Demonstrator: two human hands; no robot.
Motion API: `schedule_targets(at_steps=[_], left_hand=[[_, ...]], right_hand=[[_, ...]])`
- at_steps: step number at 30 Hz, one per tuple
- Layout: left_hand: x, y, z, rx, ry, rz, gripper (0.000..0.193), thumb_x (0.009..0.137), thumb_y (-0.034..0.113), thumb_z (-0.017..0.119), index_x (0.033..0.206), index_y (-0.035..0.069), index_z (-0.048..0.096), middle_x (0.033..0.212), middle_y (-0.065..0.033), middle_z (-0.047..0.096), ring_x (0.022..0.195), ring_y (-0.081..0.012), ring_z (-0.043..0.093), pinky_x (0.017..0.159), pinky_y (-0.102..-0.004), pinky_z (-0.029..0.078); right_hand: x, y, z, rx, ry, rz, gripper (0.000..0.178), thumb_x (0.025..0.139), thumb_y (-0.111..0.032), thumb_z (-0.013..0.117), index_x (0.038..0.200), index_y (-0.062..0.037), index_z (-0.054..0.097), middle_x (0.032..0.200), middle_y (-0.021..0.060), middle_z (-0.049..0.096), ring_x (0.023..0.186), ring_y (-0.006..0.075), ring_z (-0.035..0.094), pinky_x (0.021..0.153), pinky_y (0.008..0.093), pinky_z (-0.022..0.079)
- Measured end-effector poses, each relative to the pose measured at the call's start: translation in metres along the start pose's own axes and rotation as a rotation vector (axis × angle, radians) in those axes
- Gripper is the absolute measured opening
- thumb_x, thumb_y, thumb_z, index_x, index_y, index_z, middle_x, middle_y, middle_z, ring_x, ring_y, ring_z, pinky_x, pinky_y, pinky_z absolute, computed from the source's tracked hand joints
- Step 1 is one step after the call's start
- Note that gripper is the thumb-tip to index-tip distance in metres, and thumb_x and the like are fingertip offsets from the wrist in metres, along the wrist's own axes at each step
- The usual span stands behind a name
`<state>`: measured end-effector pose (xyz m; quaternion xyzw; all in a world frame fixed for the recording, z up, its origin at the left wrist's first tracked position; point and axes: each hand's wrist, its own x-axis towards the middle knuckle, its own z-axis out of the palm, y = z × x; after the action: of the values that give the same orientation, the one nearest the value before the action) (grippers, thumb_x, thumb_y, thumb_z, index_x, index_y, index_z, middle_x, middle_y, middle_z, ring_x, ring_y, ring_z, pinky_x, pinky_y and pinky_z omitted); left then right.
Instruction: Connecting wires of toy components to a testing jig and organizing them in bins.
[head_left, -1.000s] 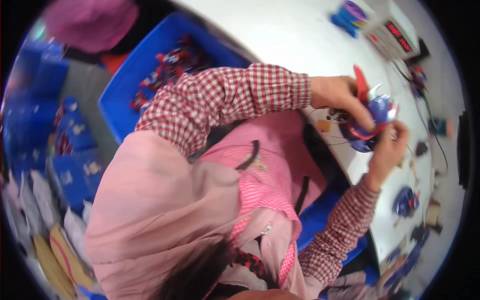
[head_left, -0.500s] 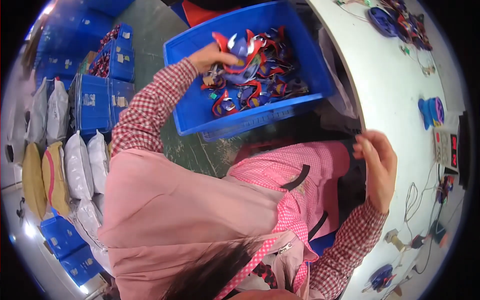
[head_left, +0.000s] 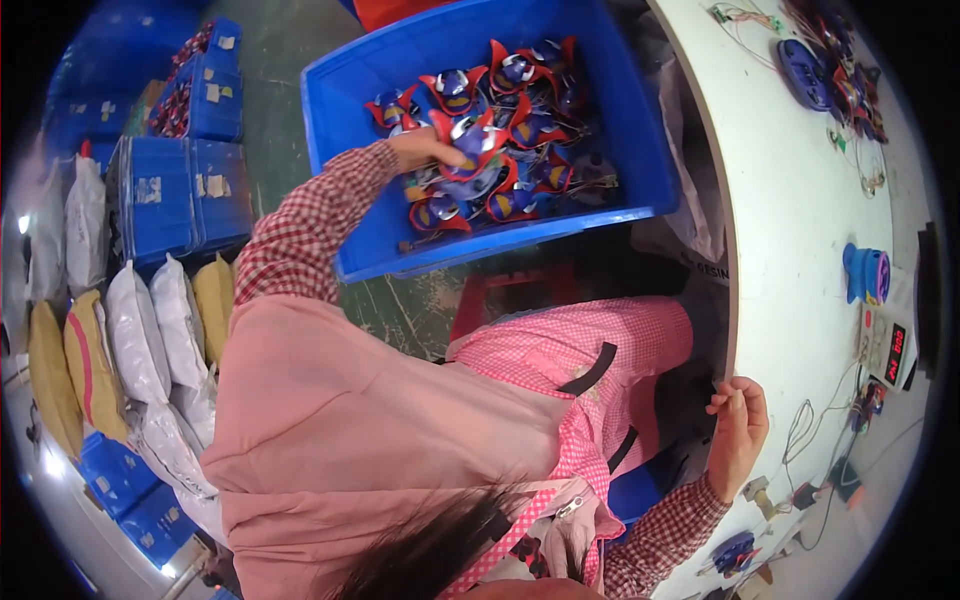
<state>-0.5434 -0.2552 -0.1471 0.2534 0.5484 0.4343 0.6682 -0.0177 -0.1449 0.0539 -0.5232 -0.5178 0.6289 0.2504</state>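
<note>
My left hand (head_left: 420, 150) reaches into the blue plastic bin (head_left: 330, 210) at the far middle. Its thumb and fingers are closed on a purple toy head (head_left: 470, 140) with a red collar and a silvery-white top. Several similar toy heads lie around it in the bin, such as one toy head (head_left: 453, 88) just beyond, some with thin wires. My right hand (head_left: 738, 430) is at the edge of the white worktable (head_left: 800, 330), fingers curled and their tips close to the thumb. Whatever those fingertips may pinch is too small to make out.
On the worktable are a blue-purple spool-like part (head_left: 866, 274), a meter box with a red display (head_left: 885, 345), loose wires and a dark blue round shell (head_left: 803, 73). Stacked blue crates (head_left: 180, 195) and filled sacks (head_left: 135, 330) stand at the left.
My left hand has lowered the toy head nearer the others in the bin. My right hand has drawn back toward me along the table edge, its fingers curling in. The whole view has shifted slightly.
</note>
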Motion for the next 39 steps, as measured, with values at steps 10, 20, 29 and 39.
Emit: schedule_targets(at_steps=[10, 20, 29, 39], left_hand=[[0.206, -0.034, 0.108, -0.264, -0.371, -0.489, 0.035, 0.083, 0.026, 0.065, 0.11, 0.005, 0.06, 0.092, -0.01, 0.067, 0.076, -0.0213, 0.065, 0.067, -0.0329, 0.053], [0.219, -0.071, 0.096, 1.011, -0.158, 0.146, 0.076, 0.074, 0.026, 0.073, 0.133, -0.004, 0.037, 0.122, -0.0179, 0.052, 0.112, -0.0249, 0.051, 0.094, -0.0319, 0.042], [0.099, 0.093, 0.363, 0.991, 0.062, 0.648, 0.023, 0.085, 0.011, 0.062, 0.102, -0.003, 0.056, 0.097, -0.0063, 0.055, 0.085, -0.0126, 0.054, 0.074, -0.0253, 0.044], [0.092, 0.103, 0.786, 1.03, -1.146, 1.077, 0.026, 0.078, 0.01, 0.067, 0.099, -0.001, 0.055, 0.073, -0.0066, 0.051, 0.061, -0.0134, 0.051, 0.056, -0.0263, 0.042]], right_hand=[[0.005, 0.01, -0.021, 0.022, 0.074, 0.104, 0.017, 0.086, -0.008, 0.059, 0.099, 0.0023, 0.059, 0.084, 0.006, 0.063, 0.074, 0.0098, 0.057, 0.067, 0.0222, 0.046], [-0.08, 0.058, -0.189, 0.23, 0.743, -0.303, 0.018, 0.09, -0.014, 0.057, 0.102, -0.001, 0.058, 0.084, 0.0042, 0.06, 0.072, 0.0096, 0.057, 0.064, 0.023, 0.048], [-0.232, 0.257, -0.484, -0.318, 1.585, 0.108, 0.041, 0.085, -0.035, 0.062, 0.099, 0.0022, 0.059, 0.076, 0.0028, 0.058, 0.058, 0.0085, 0.051, 0.047, 0.022, 0.037], [-0.239, 0.235, -0.504, -0.012, 1.272, 0.24, 0.039, 0.083, -0.036, 0.063, 0.083, 0.003, 0.063, 0.054, 0.0016, 0.052, 0.042, 0.0096, 0.046, 0.039, 0.0247, 0.034]])
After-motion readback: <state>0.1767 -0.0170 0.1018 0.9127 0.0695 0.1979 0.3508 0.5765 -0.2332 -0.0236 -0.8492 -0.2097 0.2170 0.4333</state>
